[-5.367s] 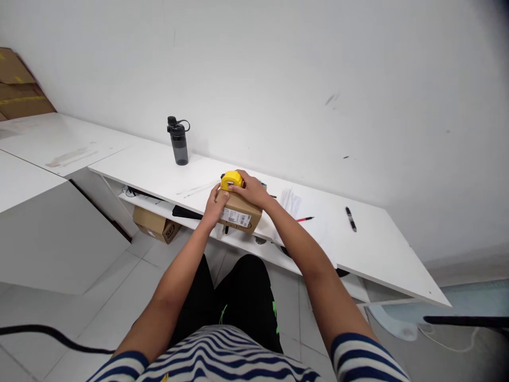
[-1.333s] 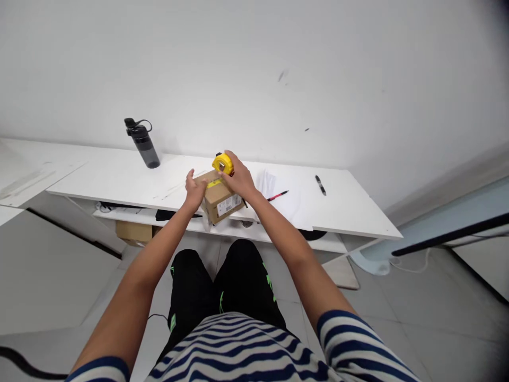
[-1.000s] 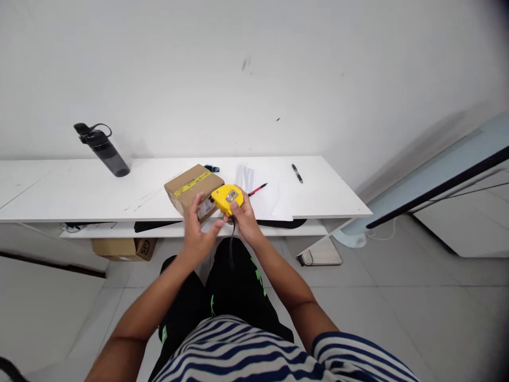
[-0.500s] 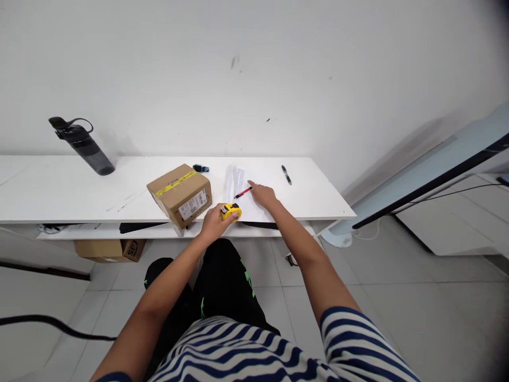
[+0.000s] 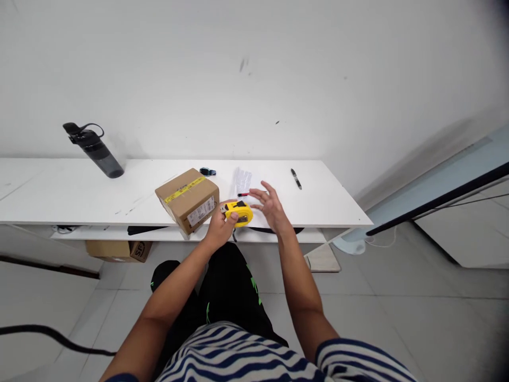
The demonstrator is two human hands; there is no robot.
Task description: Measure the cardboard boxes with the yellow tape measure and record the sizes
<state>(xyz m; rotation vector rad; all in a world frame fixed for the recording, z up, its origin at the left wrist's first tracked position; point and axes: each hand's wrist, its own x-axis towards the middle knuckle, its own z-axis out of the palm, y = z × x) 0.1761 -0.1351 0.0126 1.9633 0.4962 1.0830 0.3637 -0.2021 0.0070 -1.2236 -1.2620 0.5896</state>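
Observation:
My left hand [image 5: 221, 227] is closed around a yellow tape measure [image 5: 242, 213] at the front edge of the white shelf [image 5: 330, 204]. Fingers apart and empty, my right hand [image 5: 272, 208] hovers just right of the tape measure. Behind its fingertips a red and black pen [image 5: 243, 194] lies on white paper [image 5: 243, 180], partly covered by the fingers. To the left of my left hand sits a taped cardboard box [image 5: 189, 199] with a shipping label, its front corner jutting over the shelf edge.
A dark water bottle [image 5: 97, 151] stands at the left. Behind the box lies a watch [image 5: 207, 172], and a black pen [image 5: 296, 179] rests at the right. Another cardboard box [image 5: 119, 250] is below the shelf. A pale panel [image 5: 441, 180] leans at the right.
My right hand has drawn back from the red pen and spread its fingers, leaving the pen on the paper. The tape measure has been raised and turned in my left hand.

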